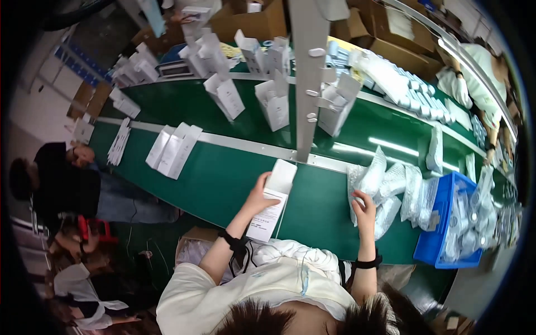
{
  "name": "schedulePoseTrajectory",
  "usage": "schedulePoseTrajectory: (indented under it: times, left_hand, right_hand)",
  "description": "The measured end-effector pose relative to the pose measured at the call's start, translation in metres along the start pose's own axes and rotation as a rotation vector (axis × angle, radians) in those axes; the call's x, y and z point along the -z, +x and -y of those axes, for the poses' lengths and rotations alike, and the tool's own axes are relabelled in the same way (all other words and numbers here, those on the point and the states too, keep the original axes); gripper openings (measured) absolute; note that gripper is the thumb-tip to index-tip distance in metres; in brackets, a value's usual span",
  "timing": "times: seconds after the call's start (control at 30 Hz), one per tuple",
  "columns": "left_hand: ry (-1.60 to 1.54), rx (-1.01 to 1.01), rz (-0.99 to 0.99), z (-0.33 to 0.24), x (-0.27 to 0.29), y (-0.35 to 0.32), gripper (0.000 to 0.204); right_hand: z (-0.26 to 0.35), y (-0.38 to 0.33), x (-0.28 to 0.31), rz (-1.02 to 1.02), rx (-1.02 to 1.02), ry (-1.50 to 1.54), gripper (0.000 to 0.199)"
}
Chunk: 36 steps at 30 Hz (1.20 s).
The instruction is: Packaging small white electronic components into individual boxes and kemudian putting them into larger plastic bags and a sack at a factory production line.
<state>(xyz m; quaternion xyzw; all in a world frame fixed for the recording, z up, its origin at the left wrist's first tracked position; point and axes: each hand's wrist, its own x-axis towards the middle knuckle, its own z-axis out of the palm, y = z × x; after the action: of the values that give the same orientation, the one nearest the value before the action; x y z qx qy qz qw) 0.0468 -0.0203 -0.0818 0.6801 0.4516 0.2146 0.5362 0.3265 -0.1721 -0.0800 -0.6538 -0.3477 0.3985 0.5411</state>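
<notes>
A tall white carton [267, 219] with printing on its face lies at the table's near edge, its top flap [281, 175] raised at the far end. My left hand [260, 199] grips the carton along its left side, with the fingers near the flap. On the right, my right hand [363, 209] is open, its fingers apart and slightly bent. It is beside several bubble-wrapped packs [386, 187] piled on the green table; whether the fingertips touch the closest pack cannot be told.
A blue bin [441, 248] with wrapped items stands at the right. White cartons [173, 151] rest on the left. Open cartons [272, 104] move along no visible path beyond a metal rail [240, 144]. A grey post [310, 84] rises mid-table. Another person [72, 184] sits left.
</notes>
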Motion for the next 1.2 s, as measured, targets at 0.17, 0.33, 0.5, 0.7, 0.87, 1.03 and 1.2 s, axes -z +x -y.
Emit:
schedulePoseTrajectory:
  times: [0.17,0.33,0.5,0.7,0.87,1.03,1.2]
  left_hand:
    - [0.26,-0.078,0.012,0.019,-0.03,0.003,0.077]
    - [0.366,-0.214,-0.148,0.035,0.021,0.017,0.07]
    - [0.588,-0.117,-0.663,0.065,0.201,0.05,0.059]
    - [0.962,0.531,-0.821,0.114,0.368,0.064,0.086]
    - [0.928,0.501,-0.499,0.169,0.389,0.072,0.089]
    - [1.032,0.399,-0.328,0.176,0.359,0.062,0.097]
    - [1.011,0.393,-0.135,0.119,0.242,0.04,0.103]
  right_hand:
    - [-0.004,-0.009,-0.089,0.163,-0.071,0.021,0.052]
    - [-0.035,-0.01,-0.128,0.366,-0.118,-0.335,0.07]
    - [-0.054,0.007,-0.158,0.261,-0.292,-0.342,0.079]
    - [-0.041,0.029,-0.217,0.009,-0.231,-0.559,0.091]
    - [-0.048,0.027,-0.231,-0.058,-0.102,-0.395,0.076]
    - [-0.043,0.02,-0.242,-0.05,0.012,-0.254,0.067]
    - [-0.046,0.01,-0.251,-0.152,-0.018,-0.169,0.062]
